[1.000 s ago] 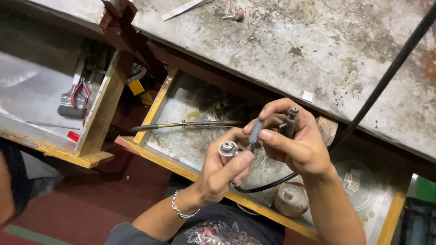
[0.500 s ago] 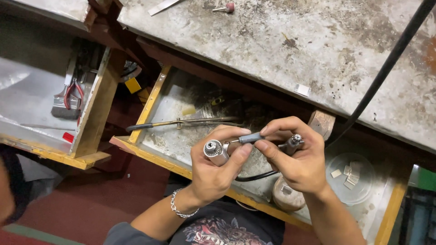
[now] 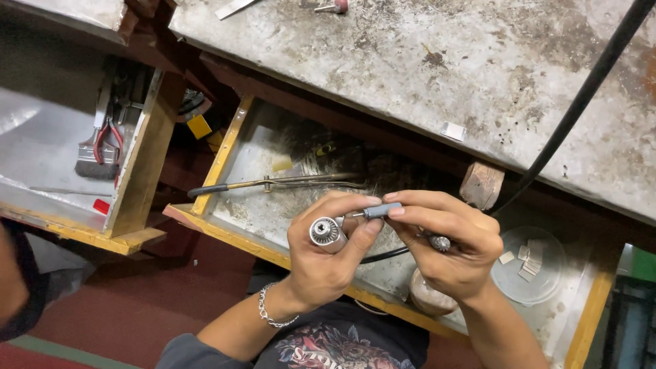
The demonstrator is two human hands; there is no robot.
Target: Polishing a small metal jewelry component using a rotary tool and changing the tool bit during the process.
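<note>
Counter [image 3: 424, 61]: grey, stained slab, beyond both hands; a thick black cable [image 3: 581, 102] runs across it on a diagonal toward the right hand.

Open drawer [image 3: 225, 147]: yellow-edged, metal-lined, directly under the hands. Long thin tongs [image 3: 273, 182] lie in it just beyond the left fingers. A clear round dish [image 3: 529, 263] with small pale chips sits to the right of the right hand; a wooden block [image 3: 482, 184] just beyond that hand. A second tray further left holds a brush [image 3: 89, 160] and red-handled pliers [image 3: 109, 137], well apart from the work.

Left hand [image 3: 324, 263]: fingers clamped around the handpiece chuck [image 3: 324, 231], its toothed metal nose facing the camera. Bracelet on the wrist.

Right hand [image 3: 447, 249]: thumb and forefinger pinched together on a small grey chuck key [image 3: 379, 210], its thin tip meeting the side of the chuck. The remaining fingers close over another knurled metal piece [image 3: 439, 242]; I cannot tell what it belongs to.

Status (judgement): key appears seated at the chuck, so work stands at the tightening or loosening stage. No bit is visible in the nose, and whether the jaws inside are open or closed cannot be read. A small mounted bur [image 3: 331, 7] lies on the counter, far beyond both hands, untouched. Fitting a tool and withdrawing the key appear to remain.
</note>
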